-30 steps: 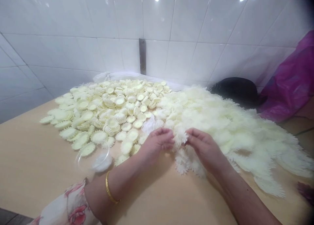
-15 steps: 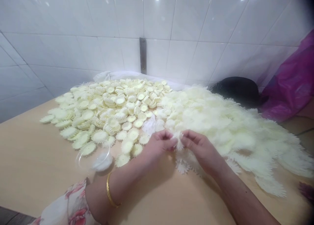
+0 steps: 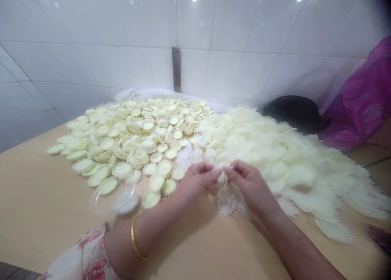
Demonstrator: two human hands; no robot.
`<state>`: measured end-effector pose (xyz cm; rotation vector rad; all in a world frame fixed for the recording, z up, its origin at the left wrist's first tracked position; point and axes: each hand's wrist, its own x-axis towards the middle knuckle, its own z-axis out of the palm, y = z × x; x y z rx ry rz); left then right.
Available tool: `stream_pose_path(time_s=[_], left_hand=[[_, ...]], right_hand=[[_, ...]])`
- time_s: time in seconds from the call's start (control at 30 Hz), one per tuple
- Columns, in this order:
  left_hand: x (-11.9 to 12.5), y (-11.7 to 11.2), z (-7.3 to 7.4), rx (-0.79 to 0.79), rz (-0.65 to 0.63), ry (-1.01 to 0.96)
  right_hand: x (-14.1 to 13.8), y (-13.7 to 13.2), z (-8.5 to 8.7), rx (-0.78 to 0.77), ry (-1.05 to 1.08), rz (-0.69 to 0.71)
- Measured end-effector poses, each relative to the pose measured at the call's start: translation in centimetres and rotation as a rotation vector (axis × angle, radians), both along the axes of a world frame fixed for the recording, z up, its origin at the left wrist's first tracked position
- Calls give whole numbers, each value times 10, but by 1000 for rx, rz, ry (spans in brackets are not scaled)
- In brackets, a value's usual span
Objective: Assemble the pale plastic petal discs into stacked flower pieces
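Your left hand [image 3: 198, 180] and right hand [image 3: 249, 182] meet fingertip to fingertip, both grips clamped on one fringed petal piece [image 3: 222, 175] between them, above the worktop [image 3: 45, 206].

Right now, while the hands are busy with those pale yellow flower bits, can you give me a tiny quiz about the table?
1. True or false: the left hand and right hand both pinch one small cream fringed petal piece.
2. The crumpled plastic bag by the white tiled wall is: A green, B magenta, C blue.
3. Fill in: the gold metal bangle sits on the ___ wrist.
Key: 1 true; 2 B; 3 left.
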<state>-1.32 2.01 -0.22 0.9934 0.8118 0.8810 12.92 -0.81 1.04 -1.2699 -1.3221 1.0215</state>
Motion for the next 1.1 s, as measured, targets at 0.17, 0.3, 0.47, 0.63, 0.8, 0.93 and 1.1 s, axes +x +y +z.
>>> stream_pose_path(time_s=[0.17, 0.3, 0.47, 0.63, 0.8, 0.93, 1.1], left_hand=[[5, -7, 0, -146, -92, -73], [7, -8, 1, -192, 34, -65], [4, -3, 1, -96, 92, -8], [1, 1, -2, -40, 110, 29], [0, 1, 1, -71, 79, -33], [1, 0, 6, -146, 56, -91], [-1, 2, 2, 123, 8, 96]], right_hand=[[-3, 1, -5, 22, 20, 3], [-4, 1, -7, 34, -86, -10], [-2, -1, -1, 153, -217, -188], [-2, -5, 5, 347, -363, -190], [-3, -6, 1, 466, -455, -105], [0, -2, -3, 350, -411, -118], [3, 1, 0, 86, -181, -108]])
